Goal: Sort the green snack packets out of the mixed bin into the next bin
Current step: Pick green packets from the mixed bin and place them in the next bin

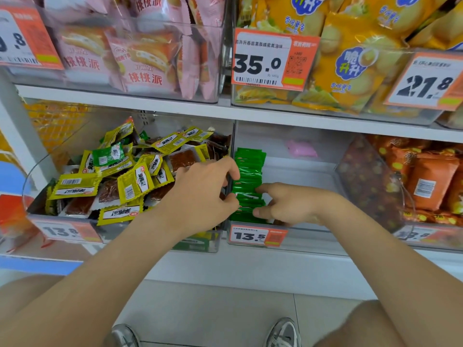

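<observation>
between my hands the green packets (248, 169) stand in the next bin (305, 171) — left hand (204, 194) curls on the row, right hand (288, 204) presses it with straight fingers; i'd squeeze evenly, keeping them upright.

Head-worn wide view, facing forward and down, near shelf (175, 110)

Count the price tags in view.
6 orange-and-white paper price tags: top row reads 9.8, 35.0, 21.8; bottom row 13.8, 13.5, plus a blurred one far right. A red blur far left may be another.
</observation>
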A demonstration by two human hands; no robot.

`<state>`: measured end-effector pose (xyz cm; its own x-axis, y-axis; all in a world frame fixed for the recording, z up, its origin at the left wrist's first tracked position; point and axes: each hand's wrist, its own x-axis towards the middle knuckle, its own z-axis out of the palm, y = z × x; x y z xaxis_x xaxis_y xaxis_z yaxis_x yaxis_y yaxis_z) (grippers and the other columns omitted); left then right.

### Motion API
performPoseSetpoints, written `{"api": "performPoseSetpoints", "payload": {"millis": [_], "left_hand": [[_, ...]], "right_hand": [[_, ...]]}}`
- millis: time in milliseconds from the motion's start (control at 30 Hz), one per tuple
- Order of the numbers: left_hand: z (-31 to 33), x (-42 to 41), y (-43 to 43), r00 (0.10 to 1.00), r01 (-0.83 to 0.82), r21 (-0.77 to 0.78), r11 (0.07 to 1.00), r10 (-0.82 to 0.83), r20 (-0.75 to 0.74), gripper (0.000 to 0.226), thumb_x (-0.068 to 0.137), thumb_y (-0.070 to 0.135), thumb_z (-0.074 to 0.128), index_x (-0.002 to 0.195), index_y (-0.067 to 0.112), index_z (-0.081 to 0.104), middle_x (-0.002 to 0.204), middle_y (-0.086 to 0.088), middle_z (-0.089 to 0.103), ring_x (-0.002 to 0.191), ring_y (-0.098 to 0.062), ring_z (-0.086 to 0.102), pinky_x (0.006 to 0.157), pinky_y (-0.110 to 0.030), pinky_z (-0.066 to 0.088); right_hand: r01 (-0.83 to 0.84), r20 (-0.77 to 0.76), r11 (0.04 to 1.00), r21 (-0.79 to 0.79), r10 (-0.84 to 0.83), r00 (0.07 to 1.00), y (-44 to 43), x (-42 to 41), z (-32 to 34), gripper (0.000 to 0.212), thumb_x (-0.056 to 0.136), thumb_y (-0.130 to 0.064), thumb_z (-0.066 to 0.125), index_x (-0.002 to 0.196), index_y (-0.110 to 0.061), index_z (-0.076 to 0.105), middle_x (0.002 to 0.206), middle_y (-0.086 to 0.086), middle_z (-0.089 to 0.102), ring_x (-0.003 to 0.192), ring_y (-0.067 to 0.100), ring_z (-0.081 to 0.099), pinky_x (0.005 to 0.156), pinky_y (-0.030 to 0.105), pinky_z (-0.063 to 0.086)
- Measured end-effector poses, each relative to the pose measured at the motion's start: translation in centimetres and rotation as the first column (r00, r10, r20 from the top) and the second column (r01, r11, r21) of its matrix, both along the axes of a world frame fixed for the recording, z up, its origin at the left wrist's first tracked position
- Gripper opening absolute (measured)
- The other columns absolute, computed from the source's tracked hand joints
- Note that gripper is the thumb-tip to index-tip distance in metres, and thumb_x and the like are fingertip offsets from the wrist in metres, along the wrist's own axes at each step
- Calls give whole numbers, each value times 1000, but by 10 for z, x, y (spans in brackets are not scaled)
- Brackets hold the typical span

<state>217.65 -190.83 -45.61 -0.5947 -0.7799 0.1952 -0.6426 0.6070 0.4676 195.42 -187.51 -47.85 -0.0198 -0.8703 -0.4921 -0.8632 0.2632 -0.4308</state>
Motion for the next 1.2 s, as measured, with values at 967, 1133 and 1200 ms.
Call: {"api": "performPoseSetpoints", "payload": {"millis": [967,1133,1200], "left_hand": [[-17,170,-117,860,-405,-98,909,415,296,43,98,52,51,122,17,56,117,-13,55,120,-42,49,98,-56,44],[-13,176,-123,901,-346,-138,928,369,228,46,93,57,66,93,11,71,83,-1,59,98,-31,60,82,-38,35],[-10,177,-121,913,-350,-121,929,367,179,46,91,53,71,91,8,73,79,-3,59,89,-30,58,75,-35,32]], "right_hand": [[-159,-161,777,-609,75,984,-149,214,32,17,103,-8,44,87,-5,50,71,7,50,70,32,53,65,40,46],[-49,-84,875,-482,10,996,-208,237,29,29,107,-34,45,109,-8,58,110,16,60,106,34,58,81,34,42],[15,-21,908,-418,-26,999,-223,247,25,60,106,-55,41,147,-12,49,151,18,50,132,34,51,105,37,44]]}}
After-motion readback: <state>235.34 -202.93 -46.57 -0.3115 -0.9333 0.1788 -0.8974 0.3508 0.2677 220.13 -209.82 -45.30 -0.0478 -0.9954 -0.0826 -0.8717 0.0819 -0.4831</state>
